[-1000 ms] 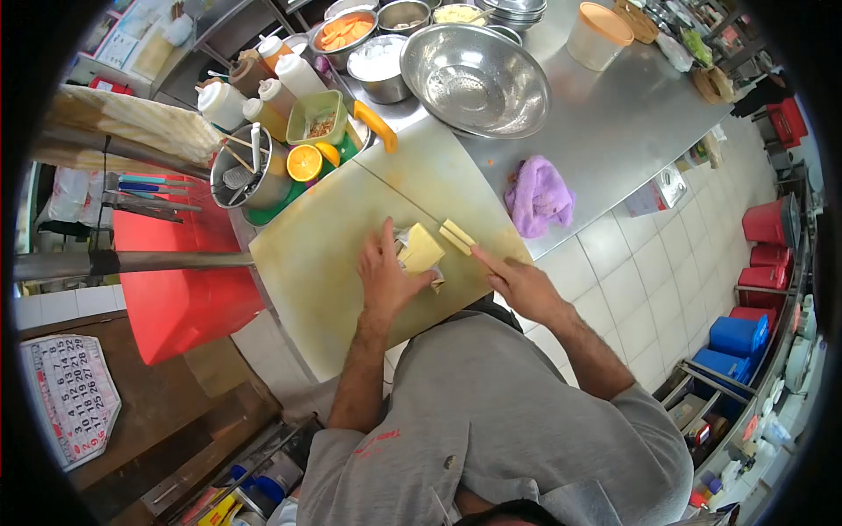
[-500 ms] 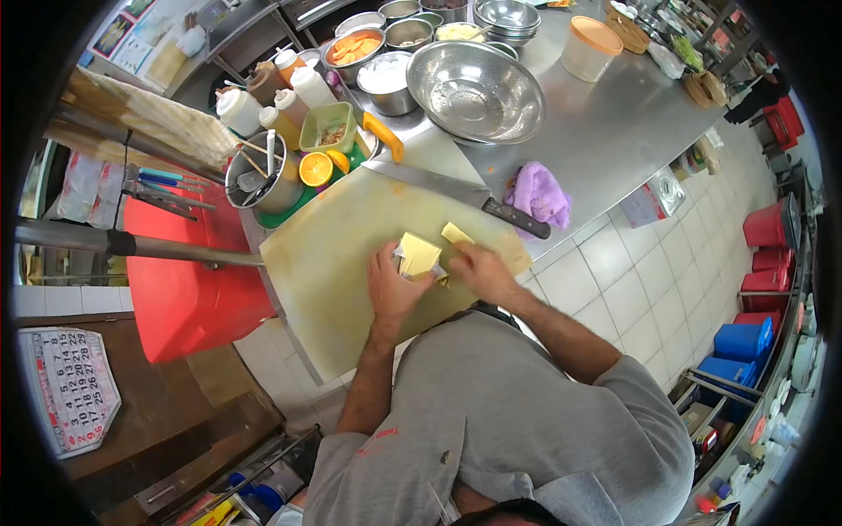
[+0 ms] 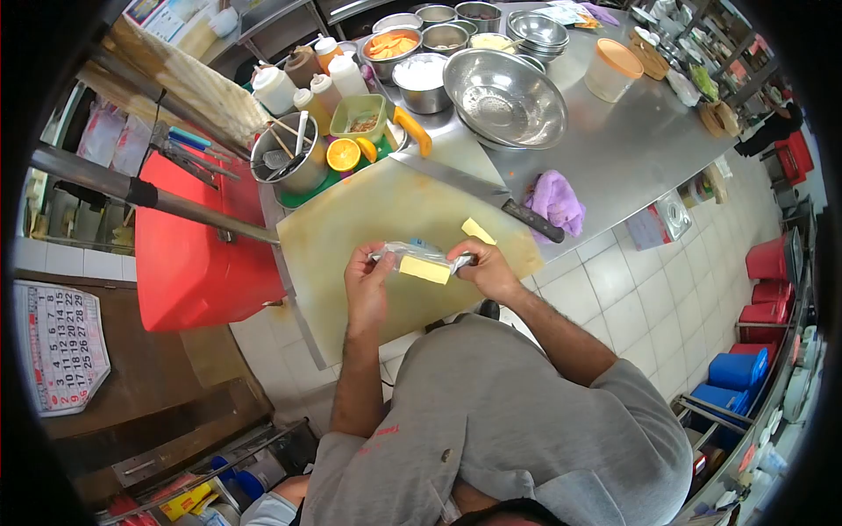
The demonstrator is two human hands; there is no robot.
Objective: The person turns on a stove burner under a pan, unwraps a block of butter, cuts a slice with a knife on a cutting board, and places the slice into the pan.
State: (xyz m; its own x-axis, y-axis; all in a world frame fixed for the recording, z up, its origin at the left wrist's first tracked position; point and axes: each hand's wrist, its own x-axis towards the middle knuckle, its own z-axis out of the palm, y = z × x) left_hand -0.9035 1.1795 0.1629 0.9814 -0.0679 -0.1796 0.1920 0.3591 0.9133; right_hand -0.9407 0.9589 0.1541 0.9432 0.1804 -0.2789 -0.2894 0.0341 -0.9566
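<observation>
The head view looks down on a pale yellow cutting board (image 3: 351, 237) lying on a steel counter (image 3: 614, 149). Above the board's near edge both hands hold up a yellow butter block (image 3: 424, 269) that sits partly in its silvery wrapper (image 3: 412, 254). The left hand (image 3: 367, 279) pinches the wrapper's left end between thumb and fingers, closed on the foil. The right hand (image 3: 485, 267) grips the block's right end, fingers curled around wrapper and butter together.

A cut slice of butter (image 3: 478, 231) lies on the board just beyond the right hand, near the board's right edge. A large knife (image 3: 478, 195) rests along the board's far right edge, its black handle pointing toward a purple cloth (image 3: 557, 200) on the counter just beside it.

At the board's far left corner stand a steel utensil pot (image 3: 294, 162) and a halved orange (image 3: 343, 154). Farther back on the counter sit a big steel colander (image 3: 504, 95), several bowls and squeeze bottles (image 3: 329, 83). A red bin (image 3: 189, 254) stands off the board's left edge.
</observation>
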